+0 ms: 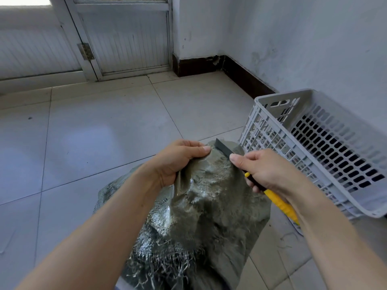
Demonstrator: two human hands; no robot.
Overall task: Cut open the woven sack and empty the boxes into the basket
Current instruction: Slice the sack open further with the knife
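Note:
A grey-green woven sack stands bulging on the tiled floor in front of me, with frayed threads along its near edge. My left hand pinches a fold of the sack's top. My right hand grips a utility knife with a yellow and black handle. Its dark blade lies across the sack's top, pointing away from me, just right of my left thumb. An empty grey plastic basket with slotted walls sits tilted to the right of the sack. No boxes are visible.
The basket leans near a white wall with a dark skirting board. A metal-framed door is at the back left. Pale floor tiles stretch out to the left of the sack. A scrap of packaging lies under my right wrist.

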